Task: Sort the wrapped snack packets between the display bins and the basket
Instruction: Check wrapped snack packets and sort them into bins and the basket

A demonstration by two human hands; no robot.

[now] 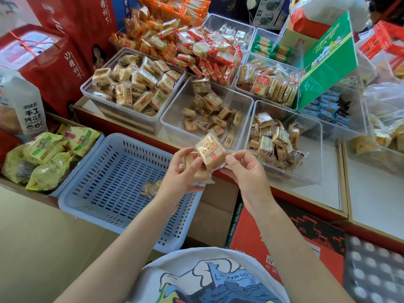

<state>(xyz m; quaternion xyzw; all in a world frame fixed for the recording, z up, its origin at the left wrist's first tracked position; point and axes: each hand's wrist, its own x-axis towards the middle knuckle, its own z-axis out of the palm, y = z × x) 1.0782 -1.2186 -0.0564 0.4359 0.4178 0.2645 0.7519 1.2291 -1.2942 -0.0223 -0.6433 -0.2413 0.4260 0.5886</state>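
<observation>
Our left hand (185, 171) clutches several packets (197, 171); our right hand (244, 169) pinches one packet (211, 153) above the basket (105, 184). We're mid-sort; next we judge which bin (175, 119) suits.

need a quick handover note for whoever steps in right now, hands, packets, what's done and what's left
Left hand: grips a small stack of wrapped packets, above the basket's right edge.
Right hand: pinches the top packet by its corner.
Blue basket: holds a packet or two near its right side, partly hidden by the left wrist.
Middle clear bin: about half full of tan packets. Left bin and right bin also hold similar packets.
Done: a few packets in the basket.
Left: place the held packets, then go on sorting the bins.
</observation>
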